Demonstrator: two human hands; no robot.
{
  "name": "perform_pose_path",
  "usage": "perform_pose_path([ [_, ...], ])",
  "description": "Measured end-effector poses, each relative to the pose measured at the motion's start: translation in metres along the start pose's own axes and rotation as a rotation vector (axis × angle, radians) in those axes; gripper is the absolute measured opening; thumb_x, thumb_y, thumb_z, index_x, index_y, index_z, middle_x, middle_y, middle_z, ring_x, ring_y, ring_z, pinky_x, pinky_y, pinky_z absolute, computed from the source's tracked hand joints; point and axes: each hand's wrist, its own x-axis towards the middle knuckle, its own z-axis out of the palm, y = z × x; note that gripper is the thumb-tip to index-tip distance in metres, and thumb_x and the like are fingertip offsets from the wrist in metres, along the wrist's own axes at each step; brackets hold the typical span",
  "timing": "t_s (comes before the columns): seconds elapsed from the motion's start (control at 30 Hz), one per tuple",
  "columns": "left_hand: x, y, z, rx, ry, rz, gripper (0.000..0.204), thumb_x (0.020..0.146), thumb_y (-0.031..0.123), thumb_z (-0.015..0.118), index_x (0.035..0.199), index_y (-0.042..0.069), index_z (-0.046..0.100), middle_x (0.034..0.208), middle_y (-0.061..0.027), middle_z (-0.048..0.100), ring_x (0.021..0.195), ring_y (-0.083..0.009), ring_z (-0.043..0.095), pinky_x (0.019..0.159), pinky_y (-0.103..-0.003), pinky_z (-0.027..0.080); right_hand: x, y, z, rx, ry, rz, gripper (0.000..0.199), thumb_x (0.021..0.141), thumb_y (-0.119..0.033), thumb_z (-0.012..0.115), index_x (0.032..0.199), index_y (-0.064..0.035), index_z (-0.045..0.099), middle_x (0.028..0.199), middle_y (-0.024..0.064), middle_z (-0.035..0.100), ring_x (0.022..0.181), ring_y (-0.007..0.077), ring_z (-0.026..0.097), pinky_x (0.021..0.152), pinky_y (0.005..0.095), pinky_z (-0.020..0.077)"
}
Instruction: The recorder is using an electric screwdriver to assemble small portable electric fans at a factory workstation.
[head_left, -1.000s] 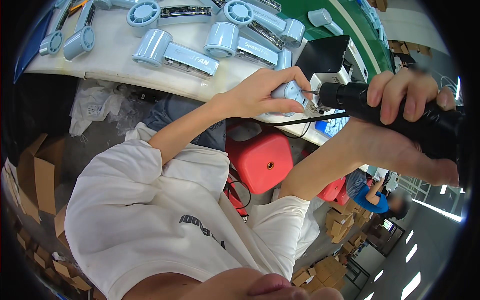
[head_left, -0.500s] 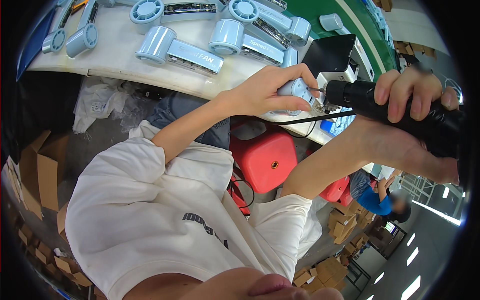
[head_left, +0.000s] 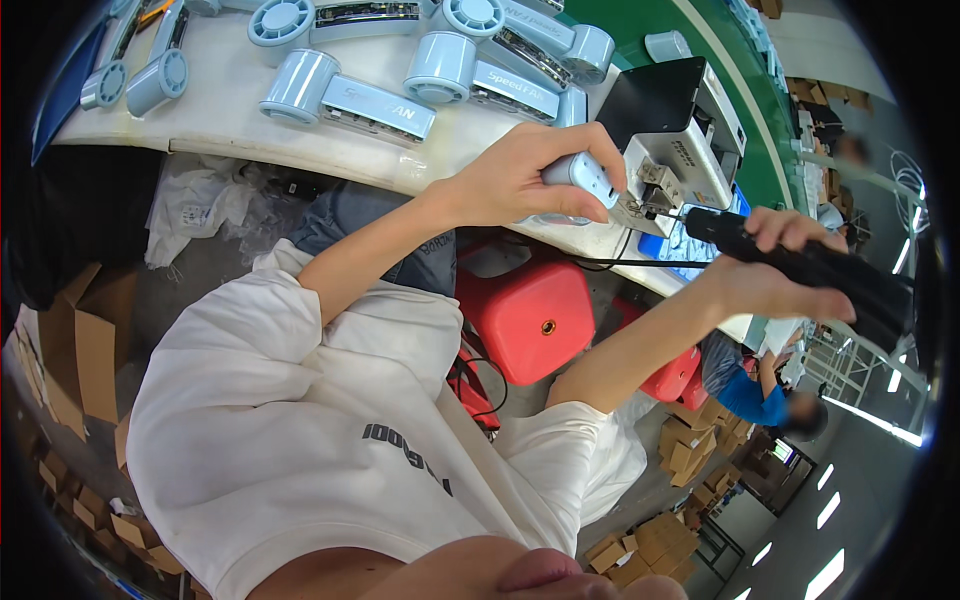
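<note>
My left hand (head_left: 520, 170) is closed around a light-blue handheld fan housing (head_left: 579, 176), held just off the near table edge with its small-holed end facing right. My right hand (head_left: 775, 265) grips a black electric screwdriver (head_left: 840, 275) that lies sideways, its thin bit pointing left. The bit's tip is at the front of a boxy screw feeder (head_left: 690, 150) with a black top and pale sides. Whether a screw sits on the tip is too small to tell. Several light-blue fans with exposed circuit boards, such as one fan (head_left: 375, 108), lie on the table beyond my left hand.
The white table (head_left: 230, 110) curves across the top. Beside the feeder is a blue tray (head_left: 700, 243) of small parts. A black cable (head_left: 640, 263) runs below the table edge. Red stools (head_left: 530, 320) and cardboard boxes (head_left: 690, 450) stand on the floor. A person in blue (head_left: 750, 400) works at the right.
The screwdriver has moved away from the fan housing, its bit now at the feeder's front. My right hand has shifted lower in the picture. My left hand still holds the housing, slightly further left.
</note>
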Motion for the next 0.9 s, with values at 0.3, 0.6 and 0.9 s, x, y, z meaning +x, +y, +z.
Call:
perform_pose_path([
  [0.3, -0.001, -0.004, 0.001, -0.053, 0.003, 0.000, 0.032, 0.082, 0.030, 0.064, 0.095, 0.003, 0.054, 0.090, -0.0099, 0.062, 0.087, -0.0205, 0.059, 0.075, -0.030, 0.045, -0.012, 0.036, -0.008, -0.148, 0.066, -0.062, 0.072, 0.080, -0.074, 0.023, 0.075, -0.0038, 0.038, 0.056, 0.0065, 0.042, 0.039, 0.0144, 0.039, 0.039, 0.0270, 0.0374],
  [0.6, 0.000, -0.003, 0.000, -0.031, 0.006, 0.012, 0.031, 0.082, 0.030, 0.064, 0.095, 0.003, 0.054, 0.091, -0.0100, 0.061, 0.087, -0.0205, 0.059, 0.076, -0.030, 0.045, -0.014, 0.035, -0.011, -0.089, 0.039, -0.037, 0.074, 0.079, -0.075, 0.025, 0.076, -0.0026, 0.038, 0.056, 0.0060, 0.042, 0.039, 0.0142, 0.040, 0.039, 0.0277, 0.0383],
  [0.9, 0.000, -0.002, 0.000, -0.045, -0.017, -0.022, 0.033, 0.079, 0.029, 0.067, 0.094, 0.003, 0.055, 0.090, -0.0097, 0.061, 0.087, -0.0214, 0.059, 0.077, -0.031, 0.045, -0.003, -0.037, -0.006, 0.466, -0.269, 0.055, 0.073, 0.069, -0.079, 0.043, 0.090, -0.0089, 0.051, 0.064, 0.0006, 0.041, 0.043, 0.0096, 0.037, 0.039, 0.0241, 0.0309],
])
